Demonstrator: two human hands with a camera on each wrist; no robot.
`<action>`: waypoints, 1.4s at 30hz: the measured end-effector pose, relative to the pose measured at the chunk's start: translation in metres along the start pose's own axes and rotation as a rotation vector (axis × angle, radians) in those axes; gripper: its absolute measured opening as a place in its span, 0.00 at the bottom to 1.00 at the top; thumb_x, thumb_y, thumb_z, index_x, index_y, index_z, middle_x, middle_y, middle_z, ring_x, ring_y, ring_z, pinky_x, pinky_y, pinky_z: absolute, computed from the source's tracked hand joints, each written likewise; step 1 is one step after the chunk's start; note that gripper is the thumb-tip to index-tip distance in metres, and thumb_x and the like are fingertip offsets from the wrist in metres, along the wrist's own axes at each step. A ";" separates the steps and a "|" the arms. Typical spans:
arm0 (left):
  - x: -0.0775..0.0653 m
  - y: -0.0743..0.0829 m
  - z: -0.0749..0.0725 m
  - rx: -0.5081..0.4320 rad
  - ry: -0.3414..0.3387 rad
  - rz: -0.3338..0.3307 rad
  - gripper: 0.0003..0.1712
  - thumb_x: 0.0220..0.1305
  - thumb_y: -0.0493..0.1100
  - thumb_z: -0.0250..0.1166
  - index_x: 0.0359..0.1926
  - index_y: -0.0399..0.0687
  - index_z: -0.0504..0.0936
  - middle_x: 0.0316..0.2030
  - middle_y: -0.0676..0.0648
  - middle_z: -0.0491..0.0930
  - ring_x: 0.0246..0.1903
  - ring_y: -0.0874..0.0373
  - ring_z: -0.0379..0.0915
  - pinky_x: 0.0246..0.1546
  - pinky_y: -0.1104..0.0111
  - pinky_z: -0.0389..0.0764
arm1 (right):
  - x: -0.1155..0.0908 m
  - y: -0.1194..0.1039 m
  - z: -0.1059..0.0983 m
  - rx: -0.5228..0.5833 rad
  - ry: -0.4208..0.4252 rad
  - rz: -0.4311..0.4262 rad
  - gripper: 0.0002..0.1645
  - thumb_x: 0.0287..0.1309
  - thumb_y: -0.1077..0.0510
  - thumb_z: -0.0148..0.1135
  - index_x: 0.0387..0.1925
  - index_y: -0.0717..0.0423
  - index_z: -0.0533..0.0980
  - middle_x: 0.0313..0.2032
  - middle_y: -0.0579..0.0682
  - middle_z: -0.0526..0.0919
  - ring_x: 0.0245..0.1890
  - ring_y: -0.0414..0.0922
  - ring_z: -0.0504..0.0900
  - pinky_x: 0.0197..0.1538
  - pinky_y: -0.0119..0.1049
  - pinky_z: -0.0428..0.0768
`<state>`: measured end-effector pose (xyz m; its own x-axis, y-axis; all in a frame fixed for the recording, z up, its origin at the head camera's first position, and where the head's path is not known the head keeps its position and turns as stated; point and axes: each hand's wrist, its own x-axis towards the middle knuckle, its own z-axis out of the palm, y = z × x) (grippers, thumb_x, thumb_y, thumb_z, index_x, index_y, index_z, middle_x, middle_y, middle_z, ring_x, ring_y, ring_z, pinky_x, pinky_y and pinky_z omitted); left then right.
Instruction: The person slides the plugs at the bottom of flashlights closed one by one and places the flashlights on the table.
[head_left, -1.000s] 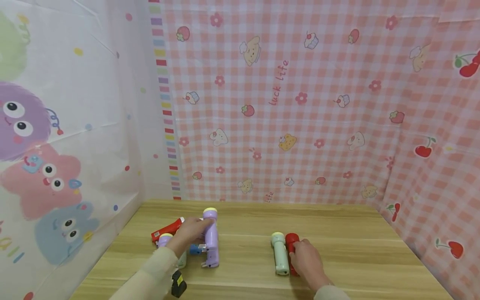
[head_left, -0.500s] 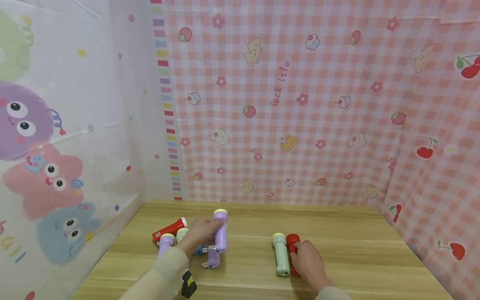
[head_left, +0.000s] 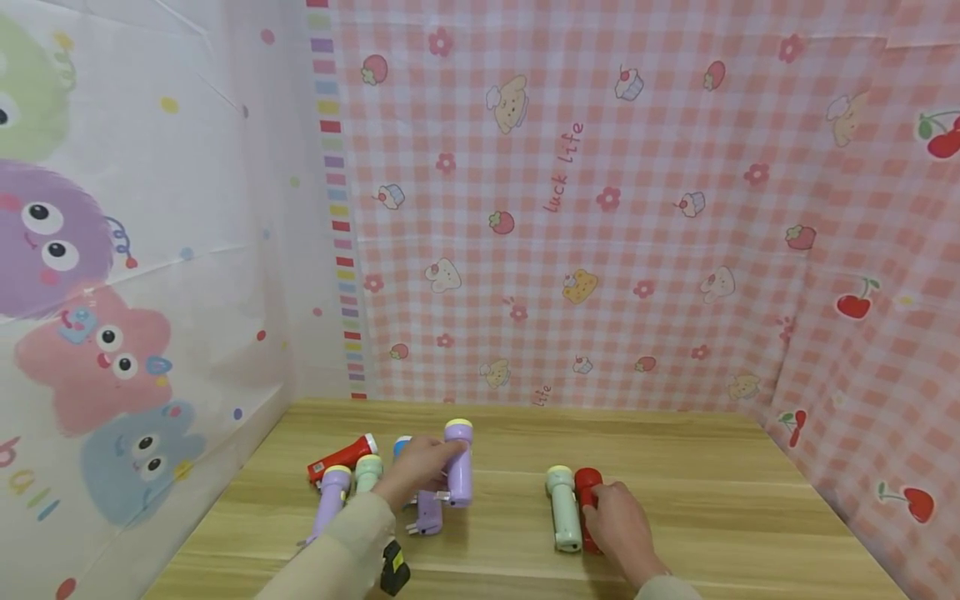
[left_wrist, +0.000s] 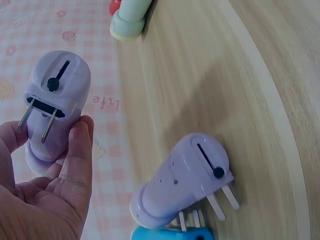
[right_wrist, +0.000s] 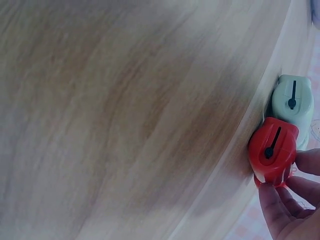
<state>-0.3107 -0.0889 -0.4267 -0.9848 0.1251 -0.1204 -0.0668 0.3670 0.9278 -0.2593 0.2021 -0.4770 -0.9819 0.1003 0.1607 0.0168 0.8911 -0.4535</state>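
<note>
My left hand (head_left: 416, 471) grips a purple flashlight (head_left: 460, 467) with a pale yellow head, raised above the table. In the left wrist view, two metal plug prongs and a black slide switch show on the end of this flashlight (left_wrist: 57, 95). Below it lies another purple flashlight (left_wrist: 180, 175), prongs out, against a blue flashlight (left_wrist: 170, 233). On the right, my right hand (head_left: 622, 529) holds a red flashlight (head_left: 588, 481) between thumb and fingers. It lies alongside a mint green flashlight (head_left: 564, 512); both slide switches are visible in the right wrist view.
At the left of the wooden table (head_left: 495, 567) lie a red flashlight with a white head (head_left: 342, 460), a mint green one (head_left: 368, 472) and a purple one (head_left: 330, 500). A black device (head_left: 393, 568) sits at the left sleeve. Patterned curtains (head_left: 645, 242) hang behind.
My left hand has moved to the right with the purple flashlight, lifting it away from the purple one beneath, and more of the left group shows. The right hand stays on the red flashlight.
</note>
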 end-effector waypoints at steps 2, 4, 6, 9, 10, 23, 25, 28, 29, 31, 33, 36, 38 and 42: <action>0.000 0.001 0.002 -0.004 -0.006 0.002 0.30 0.68 0.53 0.61 0.50 0.24 0.76 0.39 0.38 0.82 0.37 0.47 0.83 0.37 0.57 0.85 | 0.000 0.000 0.000 -0.001 0.001 0.003 0.10 0.59 0.62 0.66 0.41 0.65 0.81 0.30 0.54 0.74 0.30 0.48 0.72 0.35 0.45 0.76; 0.001 0.001 0.004 -0.019 -0.012 0.002 0.30 0.68 0.53 0.61 0.50 0.24 0.76 0.38 0.38 0.82 0.37 0.47 0.83 0.38 0.57 0.85 | 0.000 0.000 -0.001 -0.005 0.003 0.007 0.11 0.59 0.61 0.66 0.42 0.65 0.81 0.31 0.54 0.74 0.30 0.48 0.72 0.35 0.45 0.76; 0.001 0.001 0.006 -0.036 -0.013 0.005 0.30 0.68 0.52 0.62 0.50 0.23 0.76 0.38 0.37 0.82 0.37 0.46 0.83 0.37 0.56 0.85 | 0.000 0.000 -0.002 -0.011 0.008 0.002 0.12 0.59 0.61 0.66 0.42 0.65 0.81 0.31 0.54 0.75 0.30 0.48 0.72 0.34 0.45 0.76; 0.002 0.002 0.010 -0.052 -0.012 0.008 0.30 0.68 0.51 0.62 0.50 0.23 0.76 0.38 0.37 0.82 0.36 0.45 0.83 0.37 0.56 0.85 | -0.001 -0.001 -0.004 -0.014 0.025 -0.008 0.10 0.59 0.60 0.65 0.40 0.64 0.81 0.31 0.54 0.75 0.30 0.47 0.72 0.33 0.45 0.76; 0.002 0.002 0.011 -0.056 -0.011 0.007 0.30 0.68 0.51 0.62 0.50 0.22 0.76 0.38 0.37 0.82 0.36 0.45 0.83 0.37 0.56 0.85 | -0.001 -0.001 -0.005 -0.014 0.034 -0.012 0.10 0.59 0.60 0.65 0.39 0.64 0.81 0.31 0.54 0.75 0.30 0.47 0.72 0.33 0.45 0.76; 0.005 0.007 0.024 -0.094 -0.016 0.018 0.30 0.66 0.51 0.64 0.48 0.21 0.77 0.31 0.38 0.83 0.31 0.48 0.84 0.34 0.57 0.85 | 0.000 -0.002 -0.007 -0.001 0.140 -0.076 0.16 0.60 0.56 0.65 0.43 0.65 0.82 0.33 0.59 0.79 0.33 0.54 0.79 0.38 0.53 0.79; 0.004 0.008 0.024 -0.092 -0.018 0.015 0.30 0.66 0.51 0.63 0.48 0.22 0.77 0.31 0.38 0.83 0.31 0.49 0.83 0.35 0.58 0.85 | 0.000 -0.004 -0.007 0.016 0.157 -0.102 0.15 0.60 0.56 0.65 0.43 0.65 0.82 0.33 0.59 0.80 0.33 0.55 0.80 0.38 0.54 0.79; 0.004 0.009 0.026 -0.091 -0.021 0.012 0.30 0.66 0.52 0.63 0.47 0.22 0.78 0.31 0.39 0.83 0.31 0.50 0.83 0.34 0.59 0.85 | 0.000 -0.008 -0.006 0.065 0.165 -0.119 0.15 0.62 0.56 0.64 0.43 0.64 0.83 0.34 0.59 0.81 0.35 0.55 0.81 0.40 0.55 0.79; 0.004 0.009 0.026 -0.093 -0.023 0.013 0.29 0.67 0.51 0.63 0.47 0.23 0.78 0.31 0.39 0.83 0.31 0.50 0.83 0.33 0.59 0.85 | 0.000 -0.010 -0.006 0.083 0.164 -0.122 0.15 0.62 0.56 0.64 0.44 0.64 0.83 0.34 0.59 0.81 0.35 0.55 0.81 0.40 0.55 0.79; 0.004 0.009 0.027 -0.099 -0.025 0.015 0.29 0.66 0.51 0.63 0.47 0.23 0.78 0.31 0.39 0.83 0.31 0.50 0.83 0.33 0.60 0.85 | 0.000 -0.013 -0.006 0.116 0.166 -0.127 0.12 0.63 0.56 0.63 0.41 0.61 0.83 0.34 0.57 0.82 0.36 0.53 0.81 0.41 0.53 0.79; 0.003 0.010 0.028 -0.104 -0.027 0.013 0.29 0.67 0.51 0.63 0.46 0.23 0.78 0.31 0.39 0.83 0.31 0.50 0.83 0.33 0.60 0.85 | 0.000 -0.017 -0.004 0.137 0.165 -0.134 0.09 0.63 0.56 0.63 0.33 0.58 0.83 0.31 0.53 0.80 0.34 0.49 0.79 0.37 0.48 0.78; 0.002 0.012 0.029 -0.111 -0.030 0.008 0.29 0.67 0.51 0.63 0.47 0.23 0.78 0.32 0.39 0.83 0.31 0.51 0.83 0.34 0.60 0.85 | 0.000 -0.023 -0.002 0.171 0.168 -0.168 0.11 0.64 0.56 0.63 0.27 0.57 0.79 0.24 0.48 0.74 0.29 0.45 0.72 0.30 0.41 0.71; 0.001 0.013 0.030 -0.117 -0.033 0.004 0.29 0.68 0.51 0.63 0.47 0.23 0.78 0.32 0.39 0.83 0.32 0.50 0.83 0.34 0.59 0.85 | -0.001 -0.026 0.000 0.188 0.177 -0.194 0.10 0.64 0.57 0.63 0.29 0.59 0.80 0.23 0.47 0.72 0.27 0.44 0.71 0.30 0.39 0.69; 0.000 0.015 0.032 -0.134 -0.048 0.003 0.29 0.68 0.52 0.63 0.48 0.22 0.77 0.32 0.39 0.83 0.32 0.50 0.83 0.35 0.59 0.85 | -0.005 -0.031 0.003 0.225 0.198 -0.238 0.13 0.64 0.57 0.64 0.42 0.64 0.83 0.31 0.52 0.83 0.32 0.48 0.81 0.34 0.45 0.79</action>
<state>-0.3063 -0.0539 -0.4238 -0.9764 0.1715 -0.1313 -0.0878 0.2402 0.9667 -0.2551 0.1728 -0.4662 -0.8975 0.0054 0.4410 -0.2709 0.7823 -0.5609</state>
